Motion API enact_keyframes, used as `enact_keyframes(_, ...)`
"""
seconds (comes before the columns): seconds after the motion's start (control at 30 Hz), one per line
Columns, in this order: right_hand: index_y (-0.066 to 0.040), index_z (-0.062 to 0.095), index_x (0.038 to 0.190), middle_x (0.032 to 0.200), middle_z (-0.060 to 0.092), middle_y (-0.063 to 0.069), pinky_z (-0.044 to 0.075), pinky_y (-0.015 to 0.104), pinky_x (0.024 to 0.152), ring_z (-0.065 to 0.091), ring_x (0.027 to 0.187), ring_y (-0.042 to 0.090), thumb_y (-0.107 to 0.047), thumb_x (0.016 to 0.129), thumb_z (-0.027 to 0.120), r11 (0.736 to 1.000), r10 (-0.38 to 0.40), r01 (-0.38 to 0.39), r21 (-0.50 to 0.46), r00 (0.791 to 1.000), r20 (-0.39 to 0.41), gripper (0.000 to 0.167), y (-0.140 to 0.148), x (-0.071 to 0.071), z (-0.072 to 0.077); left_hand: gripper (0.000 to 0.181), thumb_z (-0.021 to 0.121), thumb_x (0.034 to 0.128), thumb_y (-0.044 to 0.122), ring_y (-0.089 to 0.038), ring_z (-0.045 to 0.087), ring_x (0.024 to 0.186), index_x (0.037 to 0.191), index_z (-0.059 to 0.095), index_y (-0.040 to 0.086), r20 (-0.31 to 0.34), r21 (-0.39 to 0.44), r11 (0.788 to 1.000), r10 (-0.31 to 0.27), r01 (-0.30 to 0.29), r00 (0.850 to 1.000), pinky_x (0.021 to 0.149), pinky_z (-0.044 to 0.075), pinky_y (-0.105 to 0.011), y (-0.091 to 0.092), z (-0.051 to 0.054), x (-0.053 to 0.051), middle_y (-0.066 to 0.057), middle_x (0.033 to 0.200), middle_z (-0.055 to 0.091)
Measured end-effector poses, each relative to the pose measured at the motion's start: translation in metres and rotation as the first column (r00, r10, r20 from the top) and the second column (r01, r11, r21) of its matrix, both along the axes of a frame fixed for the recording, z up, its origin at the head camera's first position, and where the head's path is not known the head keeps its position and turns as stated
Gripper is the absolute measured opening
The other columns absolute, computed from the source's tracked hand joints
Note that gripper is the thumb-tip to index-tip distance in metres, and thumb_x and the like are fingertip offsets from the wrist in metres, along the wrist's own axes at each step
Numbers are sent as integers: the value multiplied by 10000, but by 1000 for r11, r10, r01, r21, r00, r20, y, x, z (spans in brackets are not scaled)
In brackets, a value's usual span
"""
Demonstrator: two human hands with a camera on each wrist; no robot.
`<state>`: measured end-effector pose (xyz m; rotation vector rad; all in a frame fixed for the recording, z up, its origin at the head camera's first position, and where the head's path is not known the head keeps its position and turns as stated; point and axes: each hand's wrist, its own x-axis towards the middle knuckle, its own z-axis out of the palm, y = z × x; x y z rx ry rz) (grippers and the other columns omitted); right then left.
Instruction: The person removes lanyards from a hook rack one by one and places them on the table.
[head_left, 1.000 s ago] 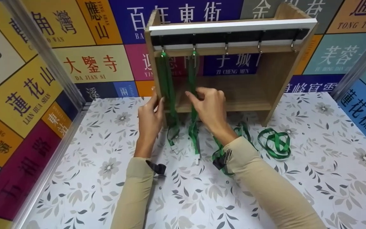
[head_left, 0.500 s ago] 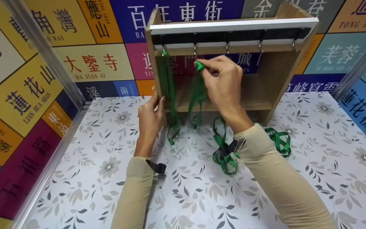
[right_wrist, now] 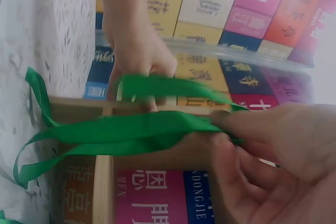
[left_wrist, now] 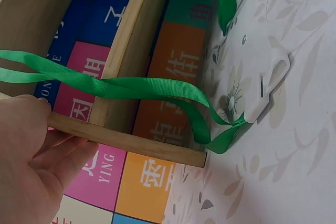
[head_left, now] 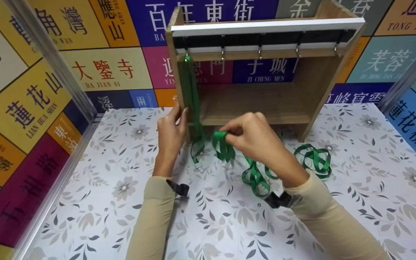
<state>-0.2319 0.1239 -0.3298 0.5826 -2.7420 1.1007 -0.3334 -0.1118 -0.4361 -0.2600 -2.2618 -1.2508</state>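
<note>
My left hand grips the left side panel of a wooden hook rack, its fingers round the panel's edge in the left wrist view. With thumb and fingertips my right hand pinches a green lanyard, which droops in loops just above the table in front of the rack. Another green lanyard hangs from the leftmost hook, and its white clip end reaches the table. The other hooks on the black strip carry nothing.
On the table, a bunched green lanyard lies near my right wrist, partly hidden by it. A coiled green lanyard rests farther right. Panels with printed characters stand behind and beside the table.
My right hand has taken the lanyard off the second hook and brought it down towards the table. The left hand stays on the rack's side panel.
</note>
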Motion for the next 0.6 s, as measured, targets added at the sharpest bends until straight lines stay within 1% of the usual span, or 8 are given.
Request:
enact_keyframes(0.1, -130, 883, 1043, 891, 835, 15, 591, 280, 659, 720, 735, 123, -46, 946, 756, 997, 60, -62, 35, 996, 64, 180, 7, 9, -7, 462, 606, 1124, 287, -265, 712, 1313, 1562, 596, 141, 17, -8, 1000, 4, -4, 1000, 1023, 636, -393, 1, 2, 0, -101, 1471, 692)
enact_keyframes(0.17, -137, 879, 1055, 886, 830, 3, 603, 297, 682, 728, 749, 122, -64, 950, 768, 995, 82, -87, 43, 990, 114, 170, 9, 11, -14, 469, 602, 1126, 295, -259, 708, 1322, 1574, 584, 159, 33, -7, 1000, 5, -4, 999, 1025, 635, -388, 1, 3, 0, -84, 1485, 685)
enact_keyframes(0.23, -138, 874, 1063, 882, 827, 7, 616, 306, 685, 741, 745, 132, -80, 955, 769, 995, 94, -100, 25, 981, 168, 162, 10, 7, -22, 485, 600, 1126, 304, -251, 703, 1333, 1593, 561, 180, 53, 4, 1000, 4, -4, 999, 1026, 636, -386, 1, 3, 0, -68, 1503, 675)
enact_keyframes(0.3, -126, 867, 1067, 877, 827, 25, 633, 309, 676, 756, 721, 146, -89, 957, 762, 996, 91, -88, -21, 972, 216, 157, 10, -2, -32, 494, 601, 1123, 311, -244, 700, 1342, 1603, 549, 205, 71, 17, 1000, 0, -1, 997, 1026, 637, -381, 1, 4, 2, -53, 1514, 670)
enact_keyframes(0.37, -110, 856, 1086, 880, 825, 56, 648, 306, 654, 766, 690, 163, -86, 962, 746, 995, 72, -51, -87, 962, 262, 168, 12, -13, -44, 506, 603, 1121, 320, -238, 695, 1352, 1614, 532, 233, 91, 31, 1000, -5, 3, 996, 1024, 639, -380, 2, 3, 3, -39, 1525, 664)
enact_keyframes(0.47, -93, 841, 1126, 936, 825, 112, 662, 302, 636, 788, 687, 196, -98, 976, 734, 982, 9, 51, -183, 950, 311, 184, 14, -30, -64, 521, 610, 1117, 316, -241, 694, 1354, 1624, 514, 242, 102, 33, 999, -6, 3, 995, 1019, 640, -370, 2, 2, 3, -40, 1534, 657)
enact_keyframes(0.5, -89, 837, 1136, 971, 823, 125, 667, 309, 639, 796, 699, 209, -110, 983, 735, 974, -22, 92, -207, 948, 319, 185, 14, -35, -71, 522, 612, 1117, 313, -243, 695, 1352, 1623, 513, 236, 98, 32, 1000, -5, 2, 995, 1018, 640, -369, 2, 2, 3, -45, 1533, 658)
enact_keyframes(0.6, -51, 818, 1172, 1077, 806, 182, 693, 395, 688, 814, 739, 272, -137, 1002, 725, 950, -107, 192, -248, 942, 319, 212, 14, -47, -90, 502, 621, 1115, 296, -259, 710, 1326, 1599, 550, 183, 64, 19, 1000, 2, -3, 998, 1009, 644, -383, 2, 1, 2, -83, 1501, 679)
